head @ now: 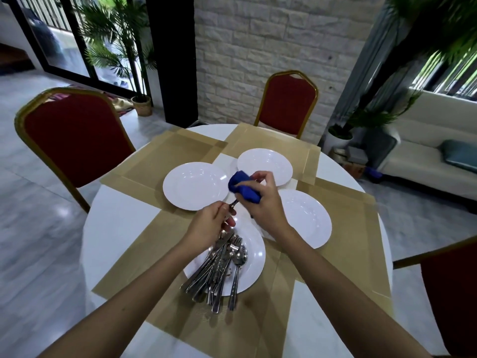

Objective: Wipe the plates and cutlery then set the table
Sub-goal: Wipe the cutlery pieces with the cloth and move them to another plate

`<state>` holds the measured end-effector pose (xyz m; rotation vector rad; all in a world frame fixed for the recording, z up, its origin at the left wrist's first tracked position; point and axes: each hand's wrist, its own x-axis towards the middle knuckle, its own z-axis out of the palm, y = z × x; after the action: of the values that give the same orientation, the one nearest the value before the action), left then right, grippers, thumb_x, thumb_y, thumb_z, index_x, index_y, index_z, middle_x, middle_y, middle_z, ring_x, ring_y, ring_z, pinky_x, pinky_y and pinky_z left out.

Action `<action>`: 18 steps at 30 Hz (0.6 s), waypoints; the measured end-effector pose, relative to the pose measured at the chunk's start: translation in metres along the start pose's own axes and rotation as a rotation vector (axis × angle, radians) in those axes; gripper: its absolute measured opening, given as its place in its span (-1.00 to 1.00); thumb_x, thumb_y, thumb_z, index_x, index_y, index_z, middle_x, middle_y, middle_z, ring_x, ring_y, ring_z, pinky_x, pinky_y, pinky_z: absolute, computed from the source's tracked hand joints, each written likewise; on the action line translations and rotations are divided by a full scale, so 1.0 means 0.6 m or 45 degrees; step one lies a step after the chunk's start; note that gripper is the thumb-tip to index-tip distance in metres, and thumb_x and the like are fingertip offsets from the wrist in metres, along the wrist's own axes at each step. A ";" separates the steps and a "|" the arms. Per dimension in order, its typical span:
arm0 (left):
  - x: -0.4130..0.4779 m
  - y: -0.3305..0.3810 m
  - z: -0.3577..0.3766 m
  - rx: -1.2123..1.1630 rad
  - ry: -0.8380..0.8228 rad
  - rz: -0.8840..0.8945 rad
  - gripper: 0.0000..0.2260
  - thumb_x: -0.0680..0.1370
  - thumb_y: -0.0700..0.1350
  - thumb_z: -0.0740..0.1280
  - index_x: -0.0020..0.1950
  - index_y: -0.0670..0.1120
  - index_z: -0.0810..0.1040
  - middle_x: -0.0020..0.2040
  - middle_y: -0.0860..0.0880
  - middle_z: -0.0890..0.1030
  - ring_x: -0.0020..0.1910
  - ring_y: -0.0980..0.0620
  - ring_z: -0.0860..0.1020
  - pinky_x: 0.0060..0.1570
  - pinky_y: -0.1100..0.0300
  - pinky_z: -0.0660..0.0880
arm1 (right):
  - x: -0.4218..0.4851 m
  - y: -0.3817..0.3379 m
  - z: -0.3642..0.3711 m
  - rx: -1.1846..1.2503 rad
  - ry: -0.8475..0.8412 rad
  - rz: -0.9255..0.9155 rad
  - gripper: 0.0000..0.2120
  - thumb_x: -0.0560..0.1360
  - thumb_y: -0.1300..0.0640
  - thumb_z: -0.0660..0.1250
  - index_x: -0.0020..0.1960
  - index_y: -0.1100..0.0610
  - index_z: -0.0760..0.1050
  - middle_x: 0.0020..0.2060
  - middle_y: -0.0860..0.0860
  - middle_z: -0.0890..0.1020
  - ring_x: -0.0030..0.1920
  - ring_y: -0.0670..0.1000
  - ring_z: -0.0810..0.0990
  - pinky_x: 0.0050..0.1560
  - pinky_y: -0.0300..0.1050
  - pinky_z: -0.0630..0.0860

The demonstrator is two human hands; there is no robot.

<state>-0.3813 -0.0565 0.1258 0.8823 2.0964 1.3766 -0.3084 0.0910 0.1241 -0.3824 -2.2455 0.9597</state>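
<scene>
Several white plates lie on tan placemats on a round white table (108, 228). The left plate (192, 186), the far plate (268, 164) and the right plate (309, 220) carry nothing. The near plate (255, 267) carries a pile of steel cutlery (222, 270). My left hand (210, 226) pinches the handle of one piece of cutlery (233, 203) above the near plate. My right hand (263, 200) grips a blue cloth (244, 187) wrapped round that piece's other end, which is hidden in the cloth.
Red chairs with gold frames stand at the left (74, 140), at the far side (289, 104) and at the right (449, 301). A white sofa (423, 153) and potted plants (140, 104) are beyond the table. Tan placemats (175, 153) overlap at the table's middle.
</scene>
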 end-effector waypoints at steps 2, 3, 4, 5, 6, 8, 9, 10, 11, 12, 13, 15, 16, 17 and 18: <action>-0.004 -0.005 0.004 -0.040 0.004 0.000 -0.74 0.67 -0.09 0.06 -0.07 -0.09 0.51 -0.29 0.02 0.59 -0.39 0.19 0.52 -0.44 0.36 0.39 | -0.017 0.009 0.016 -0.084 -0.066 -0.079 -0.81 0.40 0.12 0.48 0.02 0.07 0.66 0.08 0.02 0.35 0.07 -0.32 0.38 0.07 -0.45 0.36; -0.009 -0.006 0.006 -0.094 0.018 -0.016 -0.73 0.67 -0.09 0.07 -0.05 -0.13 0.52 -0.30 0.01 0.57 -0.41 0.22 0.50 -0.45 0.35 0.38 | -0.018 0.013 0.018 -0.078 -0.040 -0.063 -0.81 0.41 0.12 0.48 0.02 0.07 0.66 0.07 0.01 0.34 0.04 -0.28 0.39 0.05 -0.43 0.38; -0.014 -0.009 0.009 -0.155 0.028 -0.034 -0.72 0.67 -0.10 0.07 -0.03 -0.17 0.53 -0.31 0.00 0.54 -0.45 0.26 0.48 -0.47 0.37 0.37 | -0.012 0.017 0.016 -0.048 0.033 0.009 -0.81 0.41 0.13 0.48 0.02 0.08 0.66 0.06 0.00 0.33 0.00 -0.22 0.42 0.03 -0.35 0.42; -0.018 -0.013 0.012 -0.193 0.040 -0.043 -0.71 0.67 -0.10 0.08 -0.01 -0.20 0.53 -0.31 -0.01 0.54 -0.46 0.28 0.48 -0.47 0.40 0.37 | -0.005 0.021 0.012 -0.008 0.128 0.113 -0.82 0.42 0.14 0.48 0.02 0.09 0.65 0.05 -0.01 0.33 -0.04 -0.15 0.45 -0.02 -0.26 0.46; -0.021 -0.017 0.014 -0.195 0.060 -0.032 -0.71 0.67 -0.10 0.09 -0.01 -0.21 0.54 -0.30 -0.02 0.54 -0.46 0.29 0.48 -0.46 0.42 0.37 | 0.000 0.023 0.007 0.020 0.207 0.212 -0.83 0.43 0.15 0.47 0.02 0.10 0.65 0.05 -0.01 0.32 -0.08 -0.13 0.45 -0.06 -0.21 0.47; -0.020 -0.021 0.018 -0.184 0.082 -0.003 -0.71 0.67 -0.10 0.08 -0.04 -0.18 0.54 -0.32 0.02 0.55 -0.44 0.29 0.48 -0.43 0.42 0.39 | -0.004 0.021 0.007 -0.002 0.218 0.221 -0.83 0.43 0.15 0.47 0.01 0.13 0.65 0.04 0.00 0.32 -0.09 -0.18 0.42 -0.04 -0.26 0.42; -0.019 -0.020 0.017 -0.211 0.080 -0.001 -0.72 0.67 -0.10 0.08 -0.06 -0.17 0.53 -0.34 0.04 0.54 -0.44 0.28 0.48 -0.42 0.41 0.39 | -0.013 0.018 0.014 -0.016 0.144 0.137 -0.82 0.42 0.14 0.48 0.01 0.14 0.66 0.03 0.01 0.32 -0.05 -0.23 0.40 -0.01 -0.29 0.41; -0.016 -0.022 0.017 -0.218 0.065 0.006 -0.72 0.67 -0.10 0.08 -0.10 -0.13 0.52 -0.35 0.05 0.54 -0.44 0.27 0.48 -0.41 0.40 0.39 | -0.026 0.013 0.023 -0.018 0.050 0.052 -0.81 0.41 0.13 0.47 0.00 0.14 0.67 0.02 0.03 0.33 0.00 -0.25 0.39 0.03 -0.32 0.40; -0.014 -0.023 0.016 -0.209 0.054 0.016 -0.72 0.67 -0.10 0.07 -0.14 -0.09 0.50 -0.35 0.05 0.54 -0.43 0.24 0.48 -0.40 0.38 0.39 | -0.039 0.009 0.031 -0.004 -0.021 0.000 -0.80 0.40 0.12 0.47 0.00 0.13 0.67 0.01 0.04 0.34 0.03 -0.26 0.39 0.07 -0.33 0.40; -0.015 -0.022 0.016 -0.216 0.047 0.028 -0.72 0.67 -0.10 0.07 -0.16 -0.07 0.48 -0.34 0.03 0.55 -0.42 0.24 0.48 -0.38 0.38 0.38 | -0.045 0.010 0.032 0.010 -0.046 -0.003 -0.80 0.40 0.12 0.46 0.01 0.13 0.67 0.00 0.05 0.35 0.04 -0.24 0.40 0.09 -0.34 0.40; -0.017 -0.024 0.016 -0.222 0.042 0.029 -0.72 0.67 -0.10 0.07 -0.16 -0.08 0.48 -0.32 0.00 0.54 -0.43 0.26 0.48 -0.38 0.41 0.37 | -0.043 0.012 0.031 0.034 -0.012 0.047 -0.79 0.41 0.13 0.47 0.03 0.13 0.66 0.00 0.06 0.36 0.03 -0.20 0.42 0.09 -0.35 0.39; -0.023 -0.027 0.014 -0.199 0.028 0.025 -0.73 0.67 -0.13 0.08 -0.16 -0.10 0.48 -0.32 -0.01 0.52 -0.45 0.30 0.49 -0.38 0.47 0.36 | -0.026 0.016 0.015 0.105 0.194 0.303 -0.81 0.45 0.16 0.46 0.04 0.16 0.63 -0.01 0.07 0.38 -0.07 -0.13 0.47 -0.01 -0.44 0.39; -0.022 -0.033 0.012 -0.103 0.030 0.065 -0.73 0.67 -0.12 0.09 -0.17 -0.06 0.48 -0.34 0.04 0.53 -0.44 0.30 0.49 -0.36 0.46 0.35 | -0.018 0.015 0.002 0.173 0.287 0.477 -0.85 0.47 0.16 0.44 0.02 0.17 0.60 -0.05 0.08 0.41 -0.18 -0.13 0.49 -0.14 -0.43 0.42; -0.021 -0.041 0.009 0.047 0.022 0.122 -0.72 0.67 -0.09 0.08 -0.18 0.00 0.47 -0.34 0.10 0.54 -0.40 0.28 0.50 -0.34 0.42 0.34 | -0.011 0.016 -0.010 0.285 0.335 0.648 -0.88 0.48 0.16 0.42 -0.02 0.17 0.57 -0.13 0.09 0.46 -0.31 -0.11 0.49 -0.31 -0.34 0.44; -0.017 -0.048 0.006 0.218 -0.009 0.186 -0.72 0.67 -0.04 0.08 -0.18 0.05 0.46 -0.34 0.11 0.55 -0.35 0.24 0.51 -0.30 0.36 0.35 | -0.007 0.018 -0.023 0.417 0.345 0.821 -0.89 0.48 0.14 0.40 -0.04 0.17 0.54 -0.23 0.12 0.50 -0.40 -0.06 0.47 -0.44 -0.22 0.42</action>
<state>-0.3791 -0.0703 0.0981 1.1281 2.2072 1.2755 -0.2960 0.1037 0.1213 -1.0508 -1.6954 1.4700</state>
